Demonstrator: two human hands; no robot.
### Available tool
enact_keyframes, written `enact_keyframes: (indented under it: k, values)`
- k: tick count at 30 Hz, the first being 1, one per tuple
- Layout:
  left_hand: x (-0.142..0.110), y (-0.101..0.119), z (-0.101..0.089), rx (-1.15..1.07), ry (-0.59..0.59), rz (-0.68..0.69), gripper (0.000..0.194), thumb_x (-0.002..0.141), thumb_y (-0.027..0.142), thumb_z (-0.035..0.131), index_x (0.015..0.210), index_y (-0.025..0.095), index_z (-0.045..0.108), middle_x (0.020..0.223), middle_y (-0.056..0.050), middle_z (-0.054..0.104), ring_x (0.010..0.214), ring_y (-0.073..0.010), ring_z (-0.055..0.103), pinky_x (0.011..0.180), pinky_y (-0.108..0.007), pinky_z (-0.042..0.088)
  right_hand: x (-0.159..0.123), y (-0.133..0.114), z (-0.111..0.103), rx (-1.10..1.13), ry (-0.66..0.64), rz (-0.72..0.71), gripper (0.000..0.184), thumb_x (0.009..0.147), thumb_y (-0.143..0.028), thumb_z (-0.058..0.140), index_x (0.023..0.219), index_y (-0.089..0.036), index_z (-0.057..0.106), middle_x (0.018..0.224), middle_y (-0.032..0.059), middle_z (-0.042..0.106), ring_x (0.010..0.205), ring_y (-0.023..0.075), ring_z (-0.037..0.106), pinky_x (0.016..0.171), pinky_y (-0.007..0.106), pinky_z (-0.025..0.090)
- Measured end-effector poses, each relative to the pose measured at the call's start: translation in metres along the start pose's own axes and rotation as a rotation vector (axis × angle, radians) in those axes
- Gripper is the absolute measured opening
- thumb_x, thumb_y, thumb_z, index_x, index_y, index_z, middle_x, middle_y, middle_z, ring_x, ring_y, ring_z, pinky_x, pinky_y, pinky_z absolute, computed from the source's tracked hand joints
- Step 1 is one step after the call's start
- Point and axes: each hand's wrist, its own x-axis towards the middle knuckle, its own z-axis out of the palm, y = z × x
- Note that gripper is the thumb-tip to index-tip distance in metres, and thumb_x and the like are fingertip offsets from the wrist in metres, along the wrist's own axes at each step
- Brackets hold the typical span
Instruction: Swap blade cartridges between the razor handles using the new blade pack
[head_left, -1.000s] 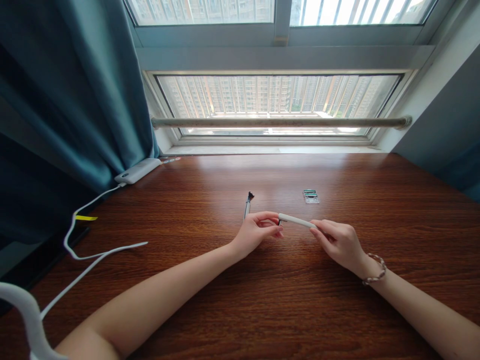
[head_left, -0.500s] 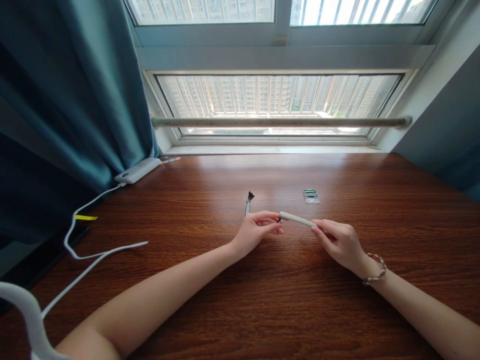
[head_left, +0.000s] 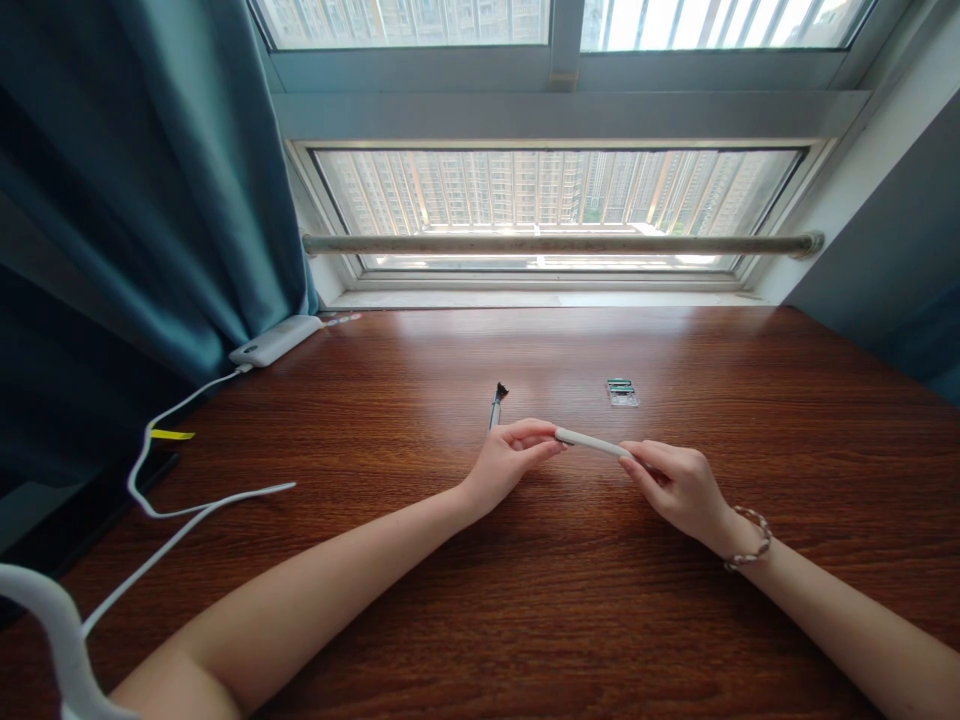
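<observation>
Between my two hands is a slim pale-grey handle (head_left: 592,442), slanting slightly down to the right above the table. My left hand (head_left: 510,457) is closed in a pinch at its left end, and the fingertips hide part of that end. A small dark part shows just under the handle there; its kind is too small to tell. Thumb and fingers of my right hand (head_left: 679,487) grip the right end. Beyond my left hand lies a small brush (head_left: 496,408) with dark bristles and a grey handle, its lower end hidden by the hand.
A small clear case (head_left: 622,392) with green strips lies on the brown wooden table (head_left: 480,620). At the left are a white power strip-like box (head_left: 276,342), a white cable (head_left: 154,510) and a yellow strip (head_left: 172,435). A curved white object (head_left: 52,620) stands at the lower left.
My left thumb and fingers have come together on the handle's left end. The dark part that hung down there now lies close under the handle. My right hand has hardly moved.
</observation>
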Motion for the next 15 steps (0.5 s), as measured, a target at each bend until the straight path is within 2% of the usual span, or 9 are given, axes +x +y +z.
enact_keyframes:
  k: [3, 6, 10, 15]
  values:
    - [0.0002, -0.0034, -0.0013, -0.032, 0.015, -0.014, 0.028, 0.061, 0.02, 0.07, 0.087, 0.013, 0.063, 0.087, -0.006, 0.066, 0.083, -0.0175, 0.06, 0.081, -0.031, 0.045, 0.0004, 0.0006, 0.0008, 0.029, 0.025, 0.022, 0.019, 0.083, -0.03, 0.047, 0.09, -0.019, 0.061, 0.068, 0.0008, 0.06, 0.054, 0.0107, 0.049, 0.055, 0.022, 0.033]
    - [0.001, -0.006, -0.0023, -0.076, 0.025, -0.037, 0.038, 0.057, 0.017, 0.072, 0.094, 0.015, 0.06, 0.093, -0.006, 0.065, 0.089, -0.0177, 0.059, 0.085, -0.033, 0.044, 0.0009, 0.0007, 0.0009, 0.029, -0.004, 0.016, 0.02, 0.083, -0.031, 0.046, 0.091, -0.02, 0.061, 0.067, 0.0004, 0.06, 0.054, 0.0107, 0.049, 0.055, 0.022, 0.033]
    - [0.0023, -0.0068, -0.0032, -0.098, 0.065, 0.006, 0.044, 0.056, 0.013, 0.073, 0.096, 0.015, 0.057, 0.099, -0.007, 0.063, 0.092, -0.0176, 0.058, 0.087, -0.033, 0.043, 0.001, 0.0, 0.0001, 0.014, -0.029, 0.017, 0.02, 0.084, -0.031, 0.046, 0.091, -0.02, 0.061, 0.063, 0.0001, 0.058, 0.053, 0.0109, 0.047, 0.054, 0.022, 0.033]
    - [0.0025, -0.0059, -0.0037, -0.116, 0.091, 0.056, 0.053, 0.057, 0.012, 0.072, 0.104, 0.017, 0.05, 0.098, -0.007, 0.062, 0.09, -0.0165, 0.058, 0.082, -0.031, 0.044, 0.0012, -0.0015, -0.0005, 0.032, -0.032, 0.013, 0.021, 0.083, -0.031, 0.046, 0.09, -0.019, 0.061, 0.063, 0.0008, 0.058, 0.052, 0.0108, 0.047, 0.053, 0.023, 0.033]
